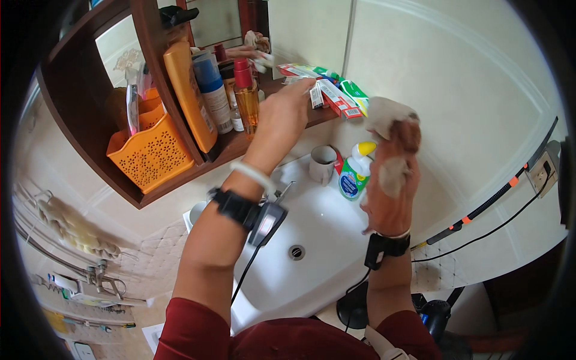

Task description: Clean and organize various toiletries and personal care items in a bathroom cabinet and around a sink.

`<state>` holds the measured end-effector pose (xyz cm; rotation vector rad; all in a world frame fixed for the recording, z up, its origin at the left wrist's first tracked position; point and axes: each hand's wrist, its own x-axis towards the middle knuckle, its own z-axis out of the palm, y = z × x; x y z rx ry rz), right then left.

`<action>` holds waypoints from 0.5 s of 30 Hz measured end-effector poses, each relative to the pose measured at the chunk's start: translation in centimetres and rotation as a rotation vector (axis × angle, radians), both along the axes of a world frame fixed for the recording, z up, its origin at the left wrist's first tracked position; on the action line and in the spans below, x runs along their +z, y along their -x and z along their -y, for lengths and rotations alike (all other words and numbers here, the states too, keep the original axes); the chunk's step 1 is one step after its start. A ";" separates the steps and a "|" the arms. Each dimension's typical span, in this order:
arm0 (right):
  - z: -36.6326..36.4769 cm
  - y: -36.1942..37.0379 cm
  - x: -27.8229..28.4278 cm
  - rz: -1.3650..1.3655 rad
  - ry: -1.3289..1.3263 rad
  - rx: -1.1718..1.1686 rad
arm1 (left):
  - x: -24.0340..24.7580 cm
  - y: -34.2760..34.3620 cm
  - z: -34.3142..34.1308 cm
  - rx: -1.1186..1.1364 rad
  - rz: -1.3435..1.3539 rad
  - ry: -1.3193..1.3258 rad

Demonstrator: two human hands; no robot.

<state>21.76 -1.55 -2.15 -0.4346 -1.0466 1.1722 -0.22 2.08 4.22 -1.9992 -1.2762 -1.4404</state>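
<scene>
My left hand point(285, 114) is raised to the shelf's right end, its fingers closed at a small white box point(316, 95) with dark print. Beside that box lie a red-and-white toothpaste-type carton point(341, 101) and a green-and-white package point(355, 95). My right hand point(393, 186) is lifted over the basin's right side, closed around a greyish-beige cloth point(390, 117) that bunches out above and below the fingers. Motion blurs this hand and the cloth. Just left of it, on the basin's back ledge, stand a spray-type bottle with a yellow cap point(354, 177) and a grey mug point(323, 163).
A brown wooden shelf unit point(168, 180) with a mirror holds an orange perforated basket point(150, 155), an orange bottle point(189, 96), a blue-capped bottle point(215, 99) and a red-capped amber bottle point(246, 99). Below is a white washbasin point(324, 240) with a tap point(287, 191). A cable point(480, 240) hangs at right.
</scene>
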 end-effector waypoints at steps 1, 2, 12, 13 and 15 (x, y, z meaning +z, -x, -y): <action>-0.8 0.6 0.8 -0.051 0.035 0.061 | 0.8 0.1 2.5 -0.051 0.067 0.083; -0.8 1.5 2.5 -0.100 0.046 0.122 | 1.4 0.3 5.1 -0.106 0.135 0.165; -10.2 12.2 5.3 1.270 -0.475 -0.688 | -3.9 7.0 17.4 -0.266 0.394 0.623; -10.7 13.0 5.4 1.365 -0.460 -0.602 | -4.1 7.5 17.2 -0.279 0.385 0.673; -11.0 14.9 5.9 1.554 -0.437 -0.410 | -5.0 8.3 16.5 -0.363 0.451 0.655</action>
